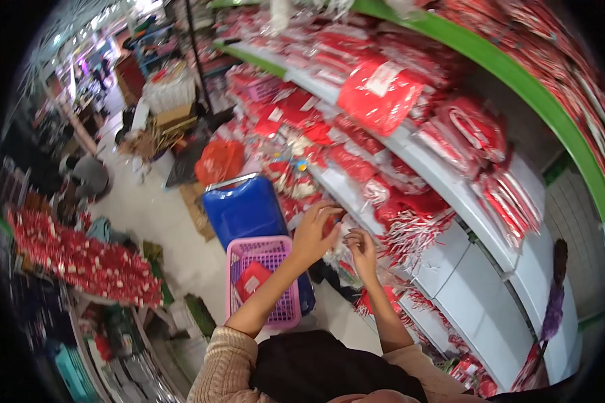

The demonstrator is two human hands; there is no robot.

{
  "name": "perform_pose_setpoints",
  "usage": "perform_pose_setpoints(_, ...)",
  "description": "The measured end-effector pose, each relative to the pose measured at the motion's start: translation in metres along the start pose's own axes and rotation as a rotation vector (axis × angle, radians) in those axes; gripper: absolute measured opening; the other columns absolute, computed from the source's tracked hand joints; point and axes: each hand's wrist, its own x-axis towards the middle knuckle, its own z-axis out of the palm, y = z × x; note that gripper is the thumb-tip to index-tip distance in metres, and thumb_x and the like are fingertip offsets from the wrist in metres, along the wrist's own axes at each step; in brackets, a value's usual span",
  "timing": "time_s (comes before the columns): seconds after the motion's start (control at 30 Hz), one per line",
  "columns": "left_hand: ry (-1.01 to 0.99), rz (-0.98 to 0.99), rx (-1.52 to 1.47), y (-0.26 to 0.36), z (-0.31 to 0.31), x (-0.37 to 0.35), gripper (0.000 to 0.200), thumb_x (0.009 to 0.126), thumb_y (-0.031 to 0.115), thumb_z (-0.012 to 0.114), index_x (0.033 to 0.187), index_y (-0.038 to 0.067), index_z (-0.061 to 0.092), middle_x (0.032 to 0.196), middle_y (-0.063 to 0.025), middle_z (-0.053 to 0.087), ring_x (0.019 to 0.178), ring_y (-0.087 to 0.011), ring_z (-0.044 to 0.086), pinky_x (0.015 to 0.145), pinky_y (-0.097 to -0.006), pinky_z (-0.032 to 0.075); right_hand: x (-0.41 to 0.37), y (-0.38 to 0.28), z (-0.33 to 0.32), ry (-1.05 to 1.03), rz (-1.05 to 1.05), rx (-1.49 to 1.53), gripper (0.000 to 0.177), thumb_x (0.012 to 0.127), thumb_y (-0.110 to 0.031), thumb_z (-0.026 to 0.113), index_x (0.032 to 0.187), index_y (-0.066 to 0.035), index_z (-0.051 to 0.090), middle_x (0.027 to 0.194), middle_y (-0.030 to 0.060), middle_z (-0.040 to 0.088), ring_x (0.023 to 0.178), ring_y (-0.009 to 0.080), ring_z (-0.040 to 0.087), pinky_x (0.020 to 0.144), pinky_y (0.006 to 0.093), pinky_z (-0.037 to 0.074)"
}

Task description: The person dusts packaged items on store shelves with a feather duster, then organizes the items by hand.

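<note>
My left hand (314,232) reaches over the pink basket's far right corner toward the shelf, its fingers apart and slightly curved. Just to its right is my right hand (361,253), fingers loosely bent, with nothing plainly held. Between and behind the hands lies some whitish, plastic-wrapped stuff, too blurred to name. Close by on the shelf sits a bundle of red and white tassels (413,232). Below my left forearm stands the pink plastic basket (232,269), with a flat red packet (250,279) inside it.
A blue container (243,208) stands behind the basket, with an orange-red plastic bag (220,162) beyond. Stepped white shelves (477,295) on the right hold several red packets (381,94). A purple duster (552,312) leans at right. Red tinsel-like goods (81,258) line the left side.
</note>
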Motion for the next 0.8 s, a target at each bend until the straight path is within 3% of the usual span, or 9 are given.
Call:
perform_pose_setpoints(0.07,-0.008,-0.219,-0.054,-0.023,-0.010,-0.036,0.032,0.077,0.012,0.061,0.108,0.007,0.056,0.112,-0.0136,0.054,0.107,-0.0325,0.051,0.091,-0.0375,0.041,-0.012,0.038,0.019,-0.101,0.094,-0.032,0.023,0.087,-0.003,0.051,0.110,0.000,0.049,0.094,0.0089,0.059,0.082,0.0136,0.059,0.075,0.0259,0.048)
perform_pose_setpoints(0.33,0.068,-0.670,-0.020,-0.105,0.008,-0.204,0.025,0.083,0.010,0.053,0.106,0.004,0.057,0.104,-0.0173,0.055,0.103,-0.0345,0.052,0.089,-0.0382,0.041,-0.077,0.157,0.054,-0.457,0.504,0.022,0.026,0.087,-0.011,0.054,0.110,-0.001,0.051,0.088,0.0095,0.062,0.077,0.0154,0.062,0.066,0.0250,0.050)
perform_pose_setpoints(0.5,0.101,-0.857,0.087,-0.140,0.025,-0.306,0.023,0.082,0.012,0.053,0.102,0.002,0.059,0.103,-0.0189,0.056,0.102,-0.0355,0.052,0.089,-0.0394,0.041,-0.130,0.233,0.089,-0.552,0.845,0.114,0.032,0.084,-0.013,0.059,0.112,0.000,0.050,0.091,0.0100,0.061,0.080,0.0180,0.062,0.068,0.0272,0.051)
perform_pose_setpoints(0.6,0.113,-0.967,0.104,-0.166,0.038,-0.359,0.024,0.081,0.012,0.053,0.103,0.003,0.059,0.104,-0.0192,0.056,0.100,-0.0356,0.053,0.089,-0.0394,0.041,-0.169,0.281,0.114,-0.609,0.655,0.013,0.036,0.082,-0.012,0.061,0.113,0.001,0.049,0.093,0.0096,0.059,0.080,0.0165,0.060,0.068,0.0273,0.050)
perform_pose_setpoints(0.63,0.122,-0.984,0.091,-0.177,0.041,-0.376,0.024,0.081,0.012,0.053,0.103,0.002,0.059,0.104,-0.0193,0.057,0.100,-0.0357,0.053,0.089,-0.0394,0.041,-0.181,0.290,0.120,-0.588,0.695,0.019,0.039,0.079,-0.012,0.063,0.114,0.001,0.049,0.096,0.0087,0.057,0.081,0.0149,0.058,0.067,0.0262,0.048)
perform_pose_setpoints(0.73,0.171,-0.991,0.046,-0.186,0.039,-0.410,0.024,0.081,0.011,0.054,0.103,0.001,0.058,0.105,-0.0213,0.056,0.101,-0.0365,0.051,0.090,-0.0400,0.039,-0.195,0.328,0.125,-0.551,1.086,-0.018,0.038,0.077,-0.010,0.063,0.111,-0.001,0.050,0.097,0.0082,0.056,0.081,0.0149,0.057,0.067,0.0263,0.048)
perform_pose_setpoints(0.8,0.220,-1.000,0.066,-0.206,0.041,-0.438,0.025,0.081,0.011,0.055,0.103,0.000,0.058,0.105,-0.0221,0.056,0.102,-0.0368,0.050,0.091,-0.0399,0.038,-0.194,0.319,0.130,-0.530,1.179,0.031,0.034,0.077,-0.014,0.061,0.108,-0.003,0.051,0.097,0.0071,0.055,0.088,0.0169,0.053,0.077,0.0334,0.045)
